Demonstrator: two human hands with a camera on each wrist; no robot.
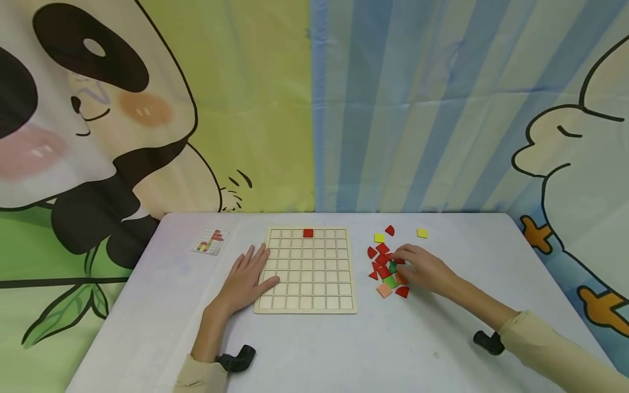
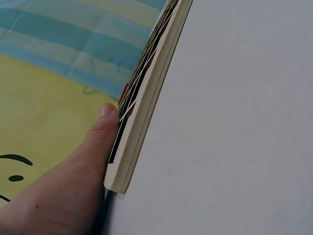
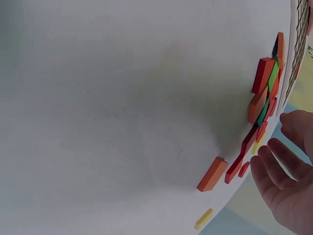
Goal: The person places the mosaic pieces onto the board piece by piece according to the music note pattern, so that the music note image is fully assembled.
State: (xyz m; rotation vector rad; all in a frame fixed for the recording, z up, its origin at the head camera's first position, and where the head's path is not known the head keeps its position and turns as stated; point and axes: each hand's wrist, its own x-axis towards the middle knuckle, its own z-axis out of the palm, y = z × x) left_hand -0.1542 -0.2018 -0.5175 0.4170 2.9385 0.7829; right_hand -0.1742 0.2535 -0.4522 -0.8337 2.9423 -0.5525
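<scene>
A wooden grid board (image 1: 312, 275) lies on the white table, with one red square tile (image 1: 308, 233) in its top row. My left hand (image 1: 243, 281) rests flat on the board's left side, fingers straight; its thumb (image 2: 100, 134) lies along the edge in the left wrist view. To the right, my right hand (image 1: 425, 267) hovers over a loose cluster of red tiles (image 1: 383, 271), quarter-round, triangular and square. Its fingers are loosely bent, and no tile shows between them in the right wrist view. A green tile (image 1: 390, 281) and a light orange square (image 1: 384, 290) lie near it.
A small pattern card (image 1: 211, 242) lies left of the board. Behind the cluster are a yellow square (image 1: 422, 233) and a red quarter-round tile (image 1: 390, 230). A printed curtain (image 1: 393, 109) hangs behind the table. Black wrist devices (image 1: 238, 359) sit on both wrists.
</scene>
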